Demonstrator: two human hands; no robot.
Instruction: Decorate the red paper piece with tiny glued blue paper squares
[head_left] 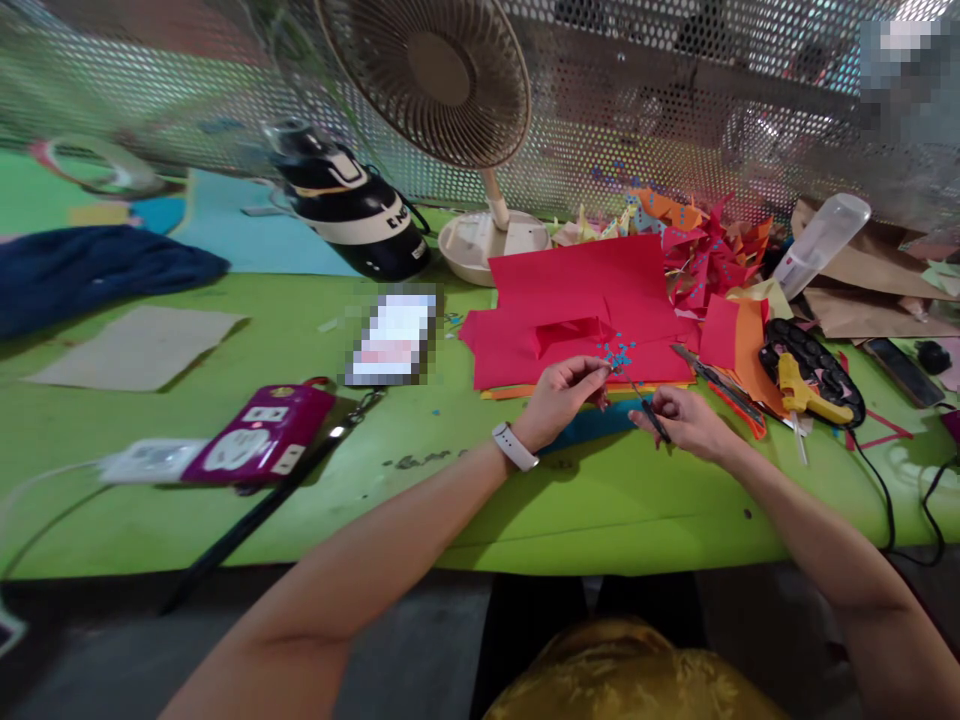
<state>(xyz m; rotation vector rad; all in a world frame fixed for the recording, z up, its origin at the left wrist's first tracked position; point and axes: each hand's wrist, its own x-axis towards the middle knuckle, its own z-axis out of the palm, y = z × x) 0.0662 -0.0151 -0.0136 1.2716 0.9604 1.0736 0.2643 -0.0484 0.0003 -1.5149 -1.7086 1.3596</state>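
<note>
My left hand (566,392), with a white band at the wrist, is closed in a pinch over the front edge of the red paper (585,275). What its fingertips hold is too small to name. My right hand (679,418) grips a thin dark-handled tool (654,420), which looks like small scissors; its tip points up and left towards my left fingertips. Small blue bits (619,352) are scattered on the red paper just beyond my fingers. A strip of blue paper (585,430) lies under and between my hands on the green table (450,520).
Behind stand a fan (439,70) and a dark bottle (360,215). A phone (394,335) and purple power strip (262,435) lie left. To the right are a cutter (720,380), a yellow glue gun (810,392), a clear bottle (825,240) and crumpled paper scraps (712,250).
</note>
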